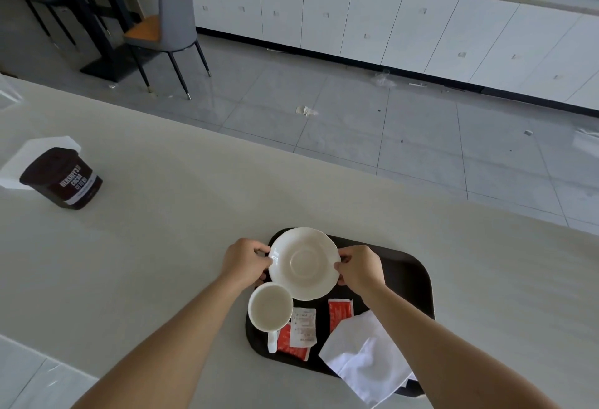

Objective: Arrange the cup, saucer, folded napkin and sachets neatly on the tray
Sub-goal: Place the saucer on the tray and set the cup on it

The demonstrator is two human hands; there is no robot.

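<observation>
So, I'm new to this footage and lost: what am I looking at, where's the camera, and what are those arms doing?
No machine here: one wide picture from a camera worn on a person's head, looking down at their bare arms. The left hand and right hand grip a round white saucer by opposite edges, at the far end of a black rounded tray on a pale counter. On the tray sit a white cup, red and white sachets and a white folded napkin. A dark cocoa tub stands far left.

The dark tub (61, 178) reads HERSHEY'S in white; print on the sachets (303, 327) is too small to read.
</observation>
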